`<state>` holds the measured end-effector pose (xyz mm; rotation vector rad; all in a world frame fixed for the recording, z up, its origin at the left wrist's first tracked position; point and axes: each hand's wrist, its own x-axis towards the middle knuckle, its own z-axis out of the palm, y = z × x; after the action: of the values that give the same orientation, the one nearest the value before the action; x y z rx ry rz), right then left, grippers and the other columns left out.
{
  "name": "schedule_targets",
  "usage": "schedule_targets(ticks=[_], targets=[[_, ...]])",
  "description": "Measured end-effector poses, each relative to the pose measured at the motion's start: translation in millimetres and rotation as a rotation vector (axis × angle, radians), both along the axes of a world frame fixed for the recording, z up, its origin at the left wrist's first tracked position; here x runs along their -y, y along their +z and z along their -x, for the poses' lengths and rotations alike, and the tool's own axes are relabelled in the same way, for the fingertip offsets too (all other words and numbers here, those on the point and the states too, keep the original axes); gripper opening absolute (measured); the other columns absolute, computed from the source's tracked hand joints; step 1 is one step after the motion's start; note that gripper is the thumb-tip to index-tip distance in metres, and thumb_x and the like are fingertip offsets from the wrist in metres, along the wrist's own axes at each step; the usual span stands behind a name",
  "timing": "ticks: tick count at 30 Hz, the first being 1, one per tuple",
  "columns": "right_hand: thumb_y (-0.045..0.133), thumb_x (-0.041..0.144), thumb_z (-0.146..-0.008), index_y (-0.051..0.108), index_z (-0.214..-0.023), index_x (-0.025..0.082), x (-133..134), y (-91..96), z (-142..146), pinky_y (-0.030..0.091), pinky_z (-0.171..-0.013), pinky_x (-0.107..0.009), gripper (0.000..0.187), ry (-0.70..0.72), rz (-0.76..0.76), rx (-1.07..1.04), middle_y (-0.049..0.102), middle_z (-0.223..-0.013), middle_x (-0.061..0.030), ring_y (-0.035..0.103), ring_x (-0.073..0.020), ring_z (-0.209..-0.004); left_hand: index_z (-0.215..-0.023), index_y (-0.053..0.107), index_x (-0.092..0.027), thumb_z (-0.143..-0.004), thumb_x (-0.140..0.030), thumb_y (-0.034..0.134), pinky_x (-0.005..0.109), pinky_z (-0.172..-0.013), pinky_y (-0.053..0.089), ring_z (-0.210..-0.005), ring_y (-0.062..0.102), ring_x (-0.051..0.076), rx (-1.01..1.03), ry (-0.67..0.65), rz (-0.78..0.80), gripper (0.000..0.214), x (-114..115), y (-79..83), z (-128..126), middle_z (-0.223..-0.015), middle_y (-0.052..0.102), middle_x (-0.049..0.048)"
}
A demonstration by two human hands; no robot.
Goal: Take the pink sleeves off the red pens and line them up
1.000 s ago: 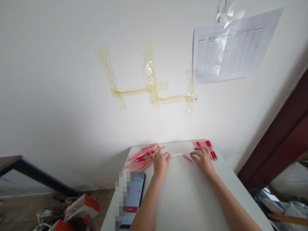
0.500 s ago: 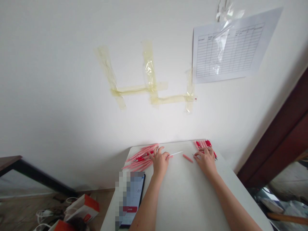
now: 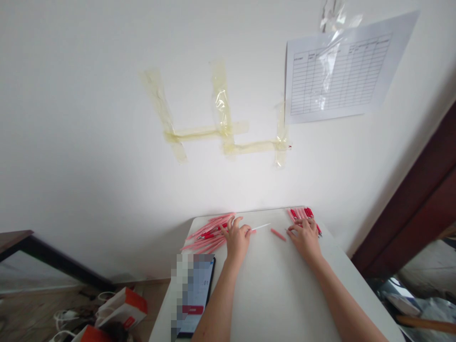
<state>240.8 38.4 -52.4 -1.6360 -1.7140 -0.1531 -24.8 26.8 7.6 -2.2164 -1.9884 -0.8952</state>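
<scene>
On a white table (image 3: 278, 289) my left hand (image 3: 237, 240) rests beside a loose heap of pink pen barrels (image 3: 208, 232), fingers curled, pinching the end of a thin white refill (image 3: 261, 227). A short pink cap piece (image 3: 278, 234) lies between my hands. My right hand (image 3: 304, 237) lies with spread fingers on a row of red and pink pens (image 3: 304, 214) at the table's far right.
A phone (image 3: 195, 294) lies at the table's left edge. The wall behind carries yellowed tape strips (image 3: 223, 123) and a printed sheet (image 3: 342, 71). A dark wooden door frame (image 3: 420, 199) stands at right; boxes (image 3: 121, 308) and cables lie on the floor at left.
My right hand moved from the middle of the table to the right, onto the row of red pens. The left hand and the white refill stayed almost still.
</scene>
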Motion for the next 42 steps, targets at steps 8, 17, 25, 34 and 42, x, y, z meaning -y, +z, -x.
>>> schedule_targets(ticks=[8, 17, 25, 34, 42], targets=[[0.061, 0.037, -0.087, 0.078, -0.082, 0.026, -1.9, -3.8, -0.7, 0.038, -0.105, -0.06, 0.021, 0.004, -0.005, 0.008, 0.064, -0.109, -0.0114, 0.044, -0.036, -0.12, -0.087, 0.077, -0.031, -0.087, -0.025, 0.068, 0.076, -0.115, 0.014, -0.142, 0.037, 0.033, -0.001, 0.006, 0.01, 0.01, 0.0, 1.9, -0.3, -0.138, 0.061, 0.0028], [0.059, 0.039, -0.091, 0.077, -0.093, 0.024, -4.0, -4.4, -1.9, 0.04, -0.103, -0.059, 0.023, 0.024, -0.077, -0.002, 0.064, -0.109, -0.0116, 0.046, -0.0345, -0.118, -0.086, 0.076, -0.03, -0.087, -0.025, 0.068, 0.076, -0.115, 0.014, -0.141, 0.037, 0.033, 0.004, 0.001, 0.001, 0.01, 1.4, 2.6, -0.3, -0.137, 0.061, 0.0021], [0.058, 0.046, -0.094, 0.076, -0.105, 0.033, 3.0, 13.8, 10.8, 0.045, -0.104, -0.052, 0.025, 0.222, -0.167, -0.02, 0.063, -0.114, -0.0081, 0.05, -0.0298, -0.118, -0.085, 0.077, -0.032, -0.087, -0.029, 0.069, 0.073, -0.117, 0.016, -0.141, 0.039, 0.033, 0.003, -0.083, -0.002, 0.009, 3.3, 0.3, -5.7, -0.137, 0.061, 0.0015], [0.063, 0.045, -0.091, 0.077, -0.106, 0.037, 9.2, 19.7, 20.3, 0.047, -0.103, -0.052, 0.022, 0.326, -0.102, -0.019, 0.061, -0.118, -0.0083, 0.05, -0.0303, -0.12, -0.087, 0.076, -0.032, -0.086, -0.029, 0.07, 0.074, -0.117, 0.014, -0.141, 0.039, 0.032, -0.017, -0.158, 0.014, 0.007, 4.1, -2.4, -9.6, -0.137, 0.061, 0.0008], [0.066, 0.04, -0.09, 0.079, -0.094, 0.036, 9.1, 20.5, 20.9, 0.048, -0.101, -0.054, 0.015, 0.351, -0.099, -0.002, 0.063, -0.113, -0.0082, 0.051, -0.0315, -0.119, -0.088, 0.077, -0.033, -0.085, -0.029, 0.071, 0.074, -0.117, 0.014, -0.14, 0.039, 0.032, -0.035, -0.178, 0.005, 0.007, 4.7, -2.9, -10.2, -0.138, 0.06, 0.0013]])
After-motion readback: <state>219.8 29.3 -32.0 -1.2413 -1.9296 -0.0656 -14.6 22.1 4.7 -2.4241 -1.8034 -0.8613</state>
